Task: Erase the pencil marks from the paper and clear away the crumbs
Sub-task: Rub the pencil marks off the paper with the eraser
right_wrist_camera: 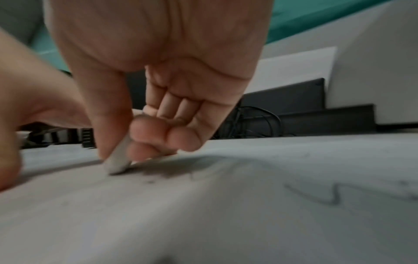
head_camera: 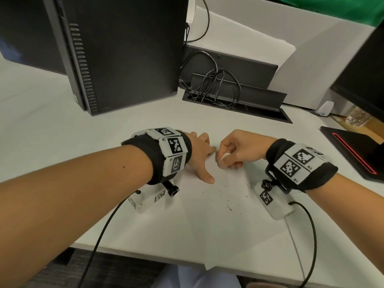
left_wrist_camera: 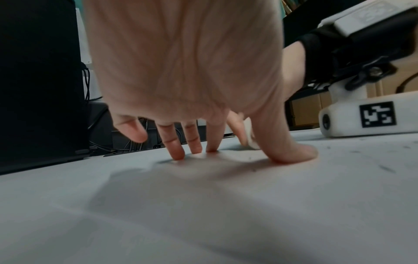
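1. A white sheet of paper (head_camera: 207, 221) lies flat on the pale desk (head_camera: 52, 121), its near corner hanging over the desk's front edge.
2. The left hand (head_camera: 200, 154) is spread open, its straight fingertips (left_wrist_camera: 178, 153) and thumb pressing down on the paper's far part.
3. The right hand (head_camera: 239, 150) pinches a small white eraser (head_camera: 223, 157) between thumb and curled fingers; the eraser's tip touches the paper just beside the left hand.
4. Thin dark crumbs (head_camera: 226, 202) lie scattered on the sheet nearer the person, between the two wrists.
5. A faint zigzag pencil line (right_wrist_camera: 339, 194) shows on the paper right of the eraser.
6. A black computer tower (head_camera: 116, 48) stands behind the left hand; black cables (head_camera: 216, 84) lie tangled in the desk slot.
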Demonstrator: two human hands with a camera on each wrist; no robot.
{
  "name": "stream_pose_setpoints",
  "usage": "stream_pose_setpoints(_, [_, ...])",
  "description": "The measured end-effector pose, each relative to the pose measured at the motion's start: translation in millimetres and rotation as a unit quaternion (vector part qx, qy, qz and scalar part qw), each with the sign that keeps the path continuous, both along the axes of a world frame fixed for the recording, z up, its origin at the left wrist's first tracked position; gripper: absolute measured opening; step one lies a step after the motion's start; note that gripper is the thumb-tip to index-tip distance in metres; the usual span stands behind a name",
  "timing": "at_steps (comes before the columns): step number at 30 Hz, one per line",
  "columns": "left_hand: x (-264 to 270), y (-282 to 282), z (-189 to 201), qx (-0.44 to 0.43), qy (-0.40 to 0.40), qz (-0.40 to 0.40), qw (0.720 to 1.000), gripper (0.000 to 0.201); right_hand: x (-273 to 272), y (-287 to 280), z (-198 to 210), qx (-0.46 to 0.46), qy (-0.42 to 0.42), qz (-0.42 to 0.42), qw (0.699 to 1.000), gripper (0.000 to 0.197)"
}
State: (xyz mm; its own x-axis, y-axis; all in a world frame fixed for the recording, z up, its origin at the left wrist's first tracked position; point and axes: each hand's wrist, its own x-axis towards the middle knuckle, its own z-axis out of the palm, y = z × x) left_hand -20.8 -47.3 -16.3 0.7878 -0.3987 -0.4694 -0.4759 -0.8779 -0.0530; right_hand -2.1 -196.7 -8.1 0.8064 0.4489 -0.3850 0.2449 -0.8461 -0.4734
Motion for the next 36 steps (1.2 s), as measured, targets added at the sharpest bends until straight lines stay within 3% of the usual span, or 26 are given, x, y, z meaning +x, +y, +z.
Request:
stream_pose_setpoints(4, [-1.2, -0.2, 0.3, 0.000, -0.001, 0.002, 1.000, 0.096, 6.2, -2.2, -2.9, -0.038, -0.082, -0.023, 0.996, 0.010])
stream_pose_setpoints(9, [-0.2, 0.3, -0.6, -0.001, 0.000, 0.005, 1.000, 0.096, 5.3, -4.7, -2.9, -0.012, -0.031, -0.022, 0.999, 0.002])
stream_pose_setpoints(16, [-1.8, 5.6, -3.3, -0.022, -0.017, 0.019, 0.999, 0.098, 12.9, -9.1, -6.1, -0.042, -0.153, -0.064, 0.985, 0.011])
stream_pose_setpoints(24, [-4.2, 6.2, -2.2, -0.017, -0.015, 0.026, 0.999, 0.093, 3.6, 1.3, -3.5, 0.023, 0.009, 0.022, 0.999, 0.009])
stream_pose_setpoints(28, [-5.4, 5.2, -2.0, -0.007, -0.017, 0.022, 1.000, 0.092, 7.7, 1.9, -3.2, -0.028, -0.109, 0.013, 0.994, 0.002])
stream_pose_setpoints(32, [-5.0, 4.2, -1.9, -0.002, -0.016, 0.021, 1.000, 0.092, -3.8, 3.4, -3.8, -0.015, -0.037, 0.058, 0.998, 0.006])
stream_pose_setpoints(36, [-6.2, 3.2, -0.5, 0.004, -0.016, 0.023, 1.000, 0.093, 6.6, -0.6, -0.5, -0.049, -0.141, 0.022, 0.989, 0.012])
